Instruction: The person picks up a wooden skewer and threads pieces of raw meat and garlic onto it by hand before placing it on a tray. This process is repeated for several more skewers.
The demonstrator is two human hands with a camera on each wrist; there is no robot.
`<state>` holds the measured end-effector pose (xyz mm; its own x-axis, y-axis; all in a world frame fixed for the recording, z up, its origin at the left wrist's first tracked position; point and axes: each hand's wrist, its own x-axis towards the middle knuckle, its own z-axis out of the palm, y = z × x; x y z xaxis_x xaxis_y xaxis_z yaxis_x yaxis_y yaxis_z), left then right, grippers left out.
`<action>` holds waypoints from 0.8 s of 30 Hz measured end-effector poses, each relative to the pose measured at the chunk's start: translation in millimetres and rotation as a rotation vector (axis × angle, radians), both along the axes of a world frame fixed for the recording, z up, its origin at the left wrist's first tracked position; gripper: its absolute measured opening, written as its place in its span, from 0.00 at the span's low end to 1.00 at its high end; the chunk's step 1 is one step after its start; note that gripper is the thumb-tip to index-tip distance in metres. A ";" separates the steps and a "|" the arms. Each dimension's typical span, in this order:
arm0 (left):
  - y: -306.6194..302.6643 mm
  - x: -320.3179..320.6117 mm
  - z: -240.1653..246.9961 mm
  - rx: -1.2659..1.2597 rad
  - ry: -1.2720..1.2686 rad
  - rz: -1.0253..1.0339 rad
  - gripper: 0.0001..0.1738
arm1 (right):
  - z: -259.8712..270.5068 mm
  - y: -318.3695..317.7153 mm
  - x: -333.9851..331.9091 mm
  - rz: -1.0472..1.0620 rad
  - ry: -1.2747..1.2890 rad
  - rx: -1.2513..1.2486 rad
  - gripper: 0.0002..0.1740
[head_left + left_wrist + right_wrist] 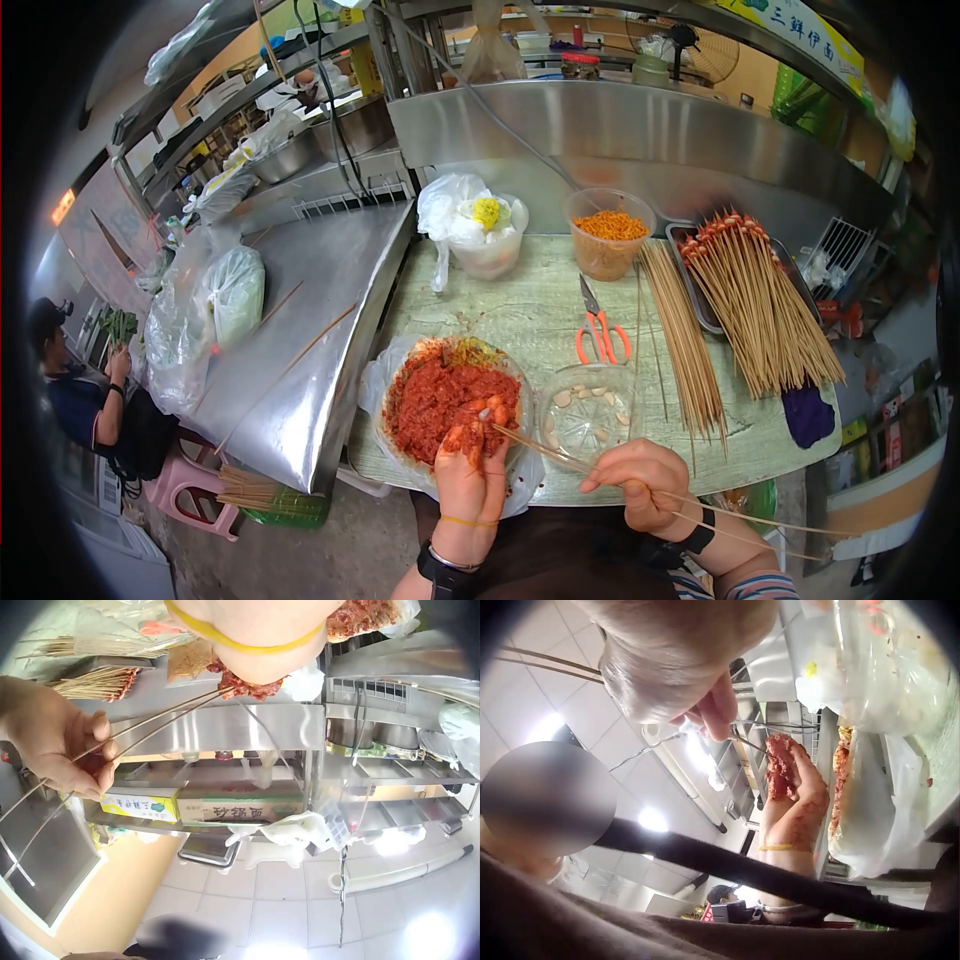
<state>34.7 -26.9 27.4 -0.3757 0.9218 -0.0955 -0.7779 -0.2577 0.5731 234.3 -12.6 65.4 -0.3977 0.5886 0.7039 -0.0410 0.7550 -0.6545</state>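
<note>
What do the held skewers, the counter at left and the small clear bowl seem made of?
Skewers, pinched in the right hand with tips in the minced meat that the left hand holds: likely bamboo, thin, pale tan, matte. Counter: looks like stainless steel, brushed grey with soft reflections. Small bowl: probably clear plastic, glossy, tabletop showing through; could be glass.
</note>
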 end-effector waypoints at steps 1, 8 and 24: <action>0.0 -0.5 -0.9 0.002 -0.034 -0.006 0.15 | -1.2 -0.2 -0.6 0.001 0.001 0.001 0.12; 3.1 -2.2 -7.7 0.007 -0.025 0.023 0.16 | -2.2 1.2 -5.3 -0.025 -0.015 0.040 0.10; 9.7 -3.2 -17.5 -0.057 0.030 0.083 0.15 | 6.2 4.0 -20.3 -0.050 -0.168 -0.028 0.03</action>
<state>31.5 -17.2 9.9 -0.4541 0.8807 -0.1350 -0.7376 -0.2866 0.6113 214.0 -8.5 71.6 -0.4779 0.6290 0.6131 0.1083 0.7349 -0.6695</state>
